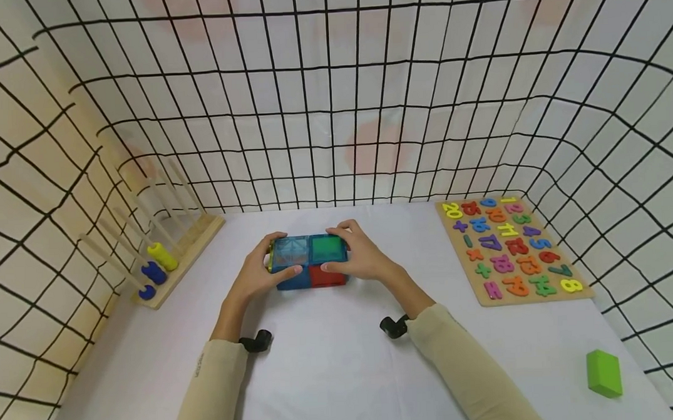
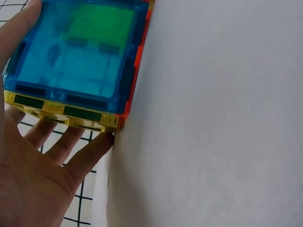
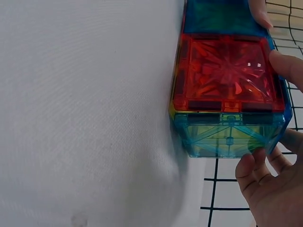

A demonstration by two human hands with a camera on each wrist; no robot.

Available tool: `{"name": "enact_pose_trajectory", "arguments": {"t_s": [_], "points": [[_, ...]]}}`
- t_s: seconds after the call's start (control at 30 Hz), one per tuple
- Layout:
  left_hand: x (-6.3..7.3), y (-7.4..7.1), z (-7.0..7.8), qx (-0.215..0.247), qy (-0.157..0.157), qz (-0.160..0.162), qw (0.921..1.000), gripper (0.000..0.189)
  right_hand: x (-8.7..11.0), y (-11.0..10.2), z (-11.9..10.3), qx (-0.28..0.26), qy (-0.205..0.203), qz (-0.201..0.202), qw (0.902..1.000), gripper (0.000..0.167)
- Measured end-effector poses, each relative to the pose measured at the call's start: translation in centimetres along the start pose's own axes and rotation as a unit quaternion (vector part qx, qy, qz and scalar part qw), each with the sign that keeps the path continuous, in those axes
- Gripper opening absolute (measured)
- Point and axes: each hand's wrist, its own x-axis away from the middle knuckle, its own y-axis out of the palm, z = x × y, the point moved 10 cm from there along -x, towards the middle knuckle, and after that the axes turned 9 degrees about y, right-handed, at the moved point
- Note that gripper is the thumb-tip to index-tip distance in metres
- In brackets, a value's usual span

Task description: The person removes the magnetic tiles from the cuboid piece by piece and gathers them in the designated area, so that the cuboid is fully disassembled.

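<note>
A long box of see-through magnetic tiles (image 1: 309, 261) rests on the white tabletop, between both hands. Its front shows a blue tile (image 2: 71, 61) beside a red tile (image 3: 227, 71); the top has a pale blue tile and a green one. My left hand (image 1: 256, 268) grips the left end, thumb on the front and fingers round the yellow end tile (image 2: 61, 109). At the right end, my right hand (image 1: 363, 254) holds the box, thumb at the top front edge and fingers by the light-blue end tile (image 3: 229, 137). The box's back is hidden.
To the left stands a wooden peg board (image 1: 186, 260) with upright rods and blue and yellow beads. A wooden number puzzle board (image 1: 475, 291) lies at the right. Nearer, a green block (image 1: 604, 374) sits at the right edge. Black netting (image 1: 332, 111) surrounds the table's back and sides.
</note>
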Motion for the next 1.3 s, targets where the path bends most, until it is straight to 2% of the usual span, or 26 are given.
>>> {"name": "enact_pose_trajectory", "arguments": {"t_s": [0.17,0.43,0.63,0.83,0.97,1.17,1.3], "points": [[0.2,0.1,-0.2,0.012,-0.009,0.003,0.9999,0.087,-0.2,0.0,0.1,-0.015,0.003,0.000,0.9999,0.080],[-0.1,-0.2,-0.1,0.017,-0.010,0.009,0.9998,0.086,-0.6,-0.8,-0.3,-0.011,-0.027,0.019,0.9994,0.078],[-0.1,-0.2,0.1,0.022,-0.009,0.003,0.9997,0.087,-0.8,-0.9,-0.1,-0.012,-0.024,0.024,0.9993,0.078],[0.0,0.0,0.0,0.022,-0.002,0.005,0.9997,0.084,-0.5,-1.2,0.0,-0.005,-0.025,0.042,0.9988,0.076],[-0.1,-0.1,-0.1,0.020,-0.008,0.005,0.9998,0.085,-0.3,-1.7,0.2,-0.010,-0.024,0.054,0.9982,0.077],[0.2,-0.5,-0.5,0.022,-0.020,0.006,0.9996,0.085,0.3,-2.5,0.5,-0.040,-0.018,0.053,0.9976,0.074],[0.7,-1.1,-0.6,0.026,-0.019,0.003,0.9995,0.084,0.8,-3.3,0.8,-0.034,-0.017,0.053,0.9979,0.072]]}}
